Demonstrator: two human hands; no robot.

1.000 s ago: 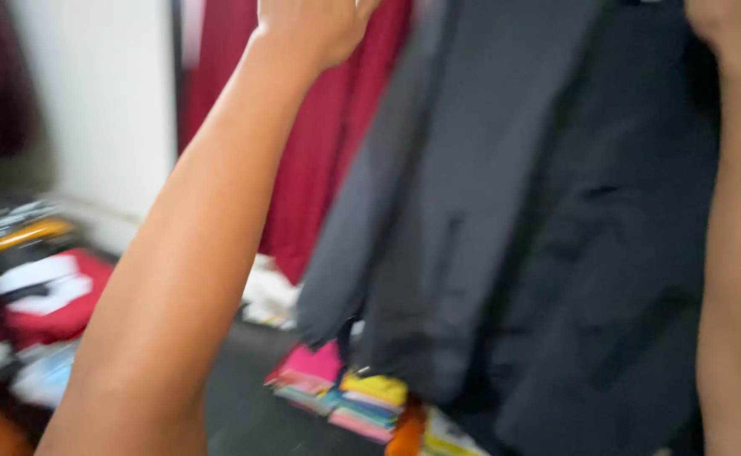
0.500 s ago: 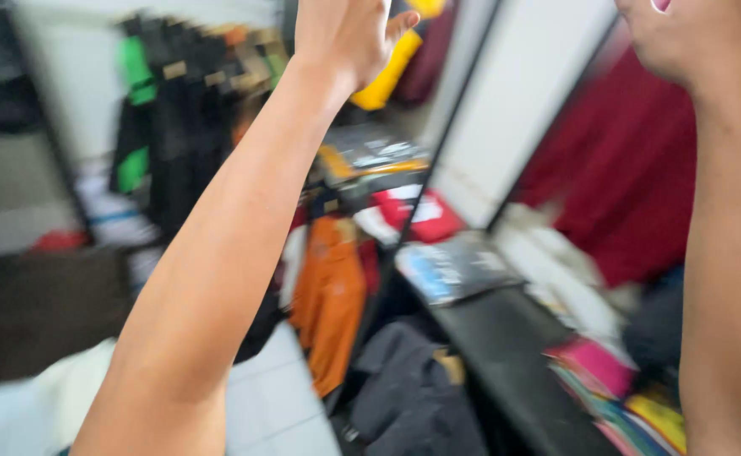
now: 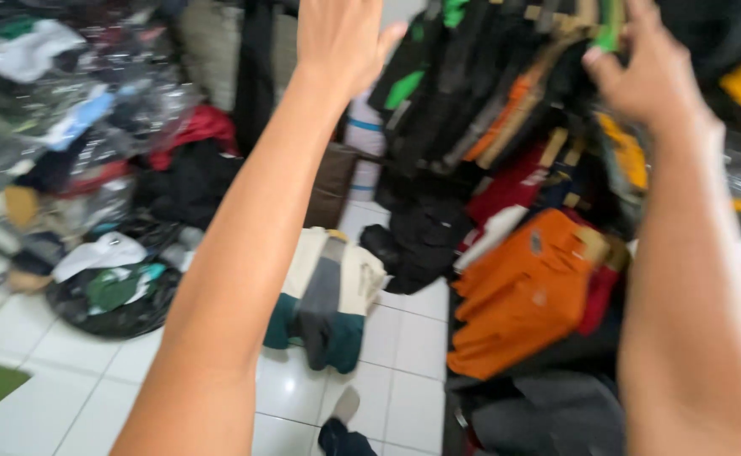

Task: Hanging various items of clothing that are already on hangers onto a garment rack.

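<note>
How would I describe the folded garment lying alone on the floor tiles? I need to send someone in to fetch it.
Start at the white tiled floor between the heap of bagged clothes and the rack of hanging garments. In the middle of that open strip lies the folded garment, just right of the raised left forearm. It alone is patchwork: cream, grey and dark teal blocks; the orange garment nearby hangs plain.

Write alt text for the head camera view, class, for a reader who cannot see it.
Two bare arms reach up, the left hand open and empty, the right hand with fingers curled near a rack of hanging clothes. Below, a folded orange garment tops a pile at right, a cream and green garment lies on the white tiled floor, and bagged clothes heap at left.
</note>
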